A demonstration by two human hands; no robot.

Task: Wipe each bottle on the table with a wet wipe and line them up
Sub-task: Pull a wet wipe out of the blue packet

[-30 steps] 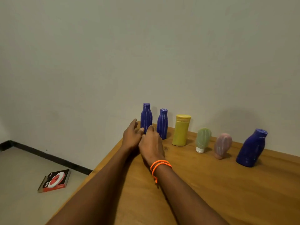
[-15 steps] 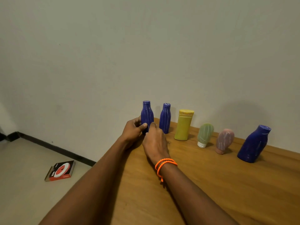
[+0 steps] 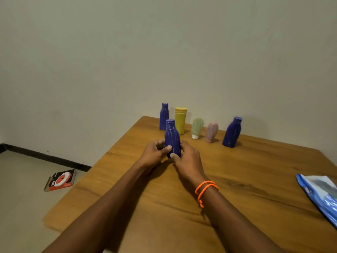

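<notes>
**Both hands on one blue bottle**

The left hand (image 3: 155,152) and right hand (image 3: 187,157) hold a ribbed blue bottle (image 3: 172,137) upright between them, over the wooden surface (image 3: 237,179). The left fingers (image 3: 166,148) curl round its lower left side, thumb across the front; the right thumb presses its base from the front and the rest of the right fingers wrap round the far right side. Whether the bottle's base touches the surface or is held just above it cannot be told, since the fingers hide it.

Beyond the fingertips, along the far edge by the wall (image 3: 164,52), stand the other bottles. A second ribbed bottle (image 3: 164,116) is directly behind the held one, slightly to the left. Just right of it is a yellow bottle (image 3: 180,120), partly hidden by the held bottle. Further right come a green tube (image 3: 197,127) on its white cap, a pink tube (image 3: 211,132), and a larger blue bottle (image 3: 232,132), well apart to the right of the fingers.

An orange bracelet (image 3: 206,189) loops the right wrist. A blue wipes pack (image 3: 322,196) lies at the right edge, well away from the right hand. On the floor (image 3: 21,189), to the left of the left arm, lies a red and black box (image 3: 61,179).
</notes>
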